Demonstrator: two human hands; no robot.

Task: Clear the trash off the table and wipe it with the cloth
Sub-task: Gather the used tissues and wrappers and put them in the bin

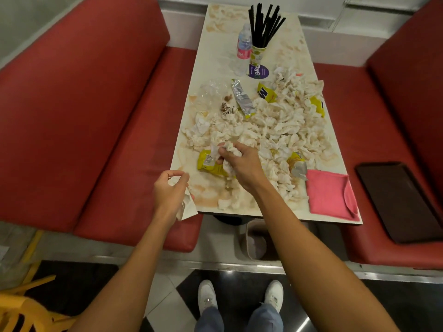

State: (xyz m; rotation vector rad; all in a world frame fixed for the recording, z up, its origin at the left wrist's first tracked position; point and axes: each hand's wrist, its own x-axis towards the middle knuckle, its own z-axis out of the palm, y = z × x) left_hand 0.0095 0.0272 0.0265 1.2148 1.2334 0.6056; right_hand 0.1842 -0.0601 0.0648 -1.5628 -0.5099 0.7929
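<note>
A long pale table [282, 53] carries a heap of crumpled white tissues [271, 125], yellow snack wrappers [211, 165] and a silver foil wrapper [242, 98]. My right hand [242, 164] is over the near part of the heap and grips a wad of crumpled tissue. Just off the table's near left corner, my left hand [170, 190] holds a white paper napkin that hangs down from the fingers. A folded pink cloth [330, 195] lies at the near right corner of the table.
At the far end stand a water bottle [244, 43] and a cup of black straws [261, 27]. Red bench seats [107, 130] flank the table. A dark tray [400, 200] lies on the right bench. A small bin [255, 243] sits under the table's near end.
</note>
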